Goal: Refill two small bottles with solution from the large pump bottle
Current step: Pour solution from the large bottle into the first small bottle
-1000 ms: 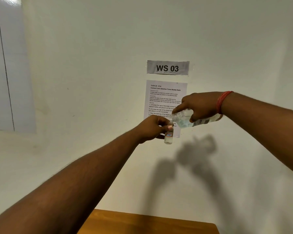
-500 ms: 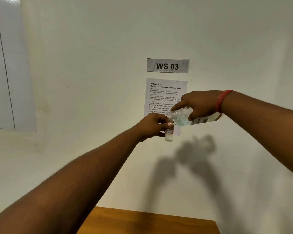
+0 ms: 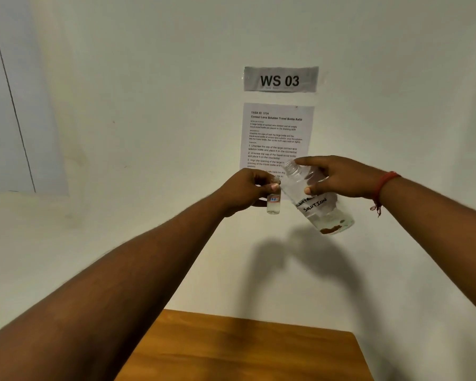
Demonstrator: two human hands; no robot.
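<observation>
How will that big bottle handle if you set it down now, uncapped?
The big bottle looks thin clear plastic, so it probably flexes when squeezed. It looks nearly empty, so likely light and tippy. Its mouth is open, so tipping could spill what is left.

The left hand [image 3: 246, 192] holds the small bottle [image 3: 273, 203] upright in front of the wall [image 3: 149, 105], and just to its right the right hand [image 3: 338, 178] holds the large bottle [image 3: 313, 202] tilted, its open neck up-left beside the small bottle's top. Behind both, the instruction sheet [image 3: 276, 133] hangs on the wall below the sign [image 3: 280, 79]. The table [image 3: 245, 350] lies below the hands against the wall.
</observation>
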